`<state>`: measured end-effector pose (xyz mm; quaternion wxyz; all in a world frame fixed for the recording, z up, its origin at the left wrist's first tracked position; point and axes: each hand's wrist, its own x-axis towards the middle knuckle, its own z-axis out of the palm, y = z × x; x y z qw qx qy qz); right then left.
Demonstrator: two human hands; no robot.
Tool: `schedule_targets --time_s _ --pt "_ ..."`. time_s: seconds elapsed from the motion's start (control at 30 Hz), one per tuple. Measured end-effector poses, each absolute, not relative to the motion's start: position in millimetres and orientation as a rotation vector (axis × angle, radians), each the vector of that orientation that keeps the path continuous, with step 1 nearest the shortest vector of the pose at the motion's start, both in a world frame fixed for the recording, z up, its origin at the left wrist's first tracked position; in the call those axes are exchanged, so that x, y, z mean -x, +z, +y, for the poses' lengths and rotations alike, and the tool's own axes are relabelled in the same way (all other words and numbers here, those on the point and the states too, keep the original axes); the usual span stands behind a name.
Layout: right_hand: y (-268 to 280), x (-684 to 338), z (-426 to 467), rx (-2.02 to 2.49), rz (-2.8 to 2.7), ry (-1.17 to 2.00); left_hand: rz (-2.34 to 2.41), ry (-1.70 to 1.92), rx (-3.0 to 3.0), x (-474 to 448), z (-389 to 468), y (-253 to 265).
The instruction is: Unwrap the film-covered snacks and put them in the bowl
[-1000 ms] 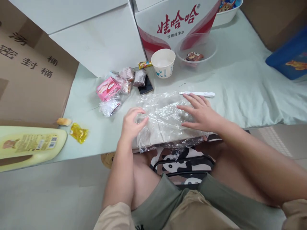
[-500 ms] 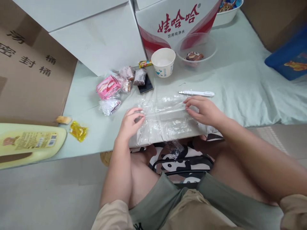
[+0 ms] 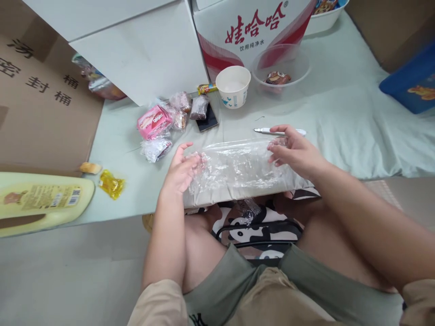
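A crinkled sheet of clear plastic film (image 3: 234,165) lies across the front of the table, with a straight upper edge. At its left side, my left hand (image 3: 181,171) pinches the film between thumb and fingers. My right hand (image 3: 296,151) has the right side of the film between thumb and fingertips, its index finger raised. Just beyond that hand lies a white pen-style cutter (image 3: 263,131), partly covered by the fingers. A dark thin thread (image 3: 260,118) rests on the cloth behind the cutter.
Behind the film stand a white paper cup (image 3: 233,88) and a clear plastic bowl (image 3: 280,68) holding a wrapped snack. Wrapped snacks (image 3: 154,121) and a dark phone (image 3: 208,121) lie to the left. A yellow wrapper (image 3: 111,184) and a pale yellow bottle (image 3: 44,203) are farther left.
The film's straight edge has moved away from me, and the film now spreads wider and flatter. My right hand has shifted slightly right and up, over the cutter; the left hand has turned palm inward.
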<state>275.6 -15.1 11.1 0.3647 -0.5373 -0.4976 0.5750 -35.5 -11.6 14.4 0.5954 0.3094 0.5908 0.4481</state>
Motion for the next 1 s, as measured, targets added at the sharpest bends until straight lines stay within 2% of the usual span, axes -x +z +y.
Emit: schedule_targets --time_s 0.17,0.33,0.53,0.63,0.77,0.83,0.93,1.0 --pt "13 -280 -15 1.467 -1.285 1.338 1.41 1.046 -0.707 42 -8 9" --pt "16 -284 -23 1.387 -1.392 1.464 1.161 1.308 -0.683 43 -7 14" --pt "8 -278 -19 1.393 -1.372 1.436 1.436 1.37 -0.638 32 1 7" --pt "12 -276 -19 1.4 -1.392 1.413 1.528 1.35 -0.664 29 4 4" --pt "23 -289 -21 1.322 -1.72 1.605 1.602 1.312 -0.731 31 5 4" --pt "26 -297 -19 1.407 -1.795 1.505 1.561 1.225 -0.749 29 3 4" --pt "22 -295 -14 1.501 -1.569 1.25 1.468 1.071 -0.807 19 1 4" --pt "16 -281 -13 1.362 -1.502 1.374 1.39 0.985 -0.871 7 0 4"
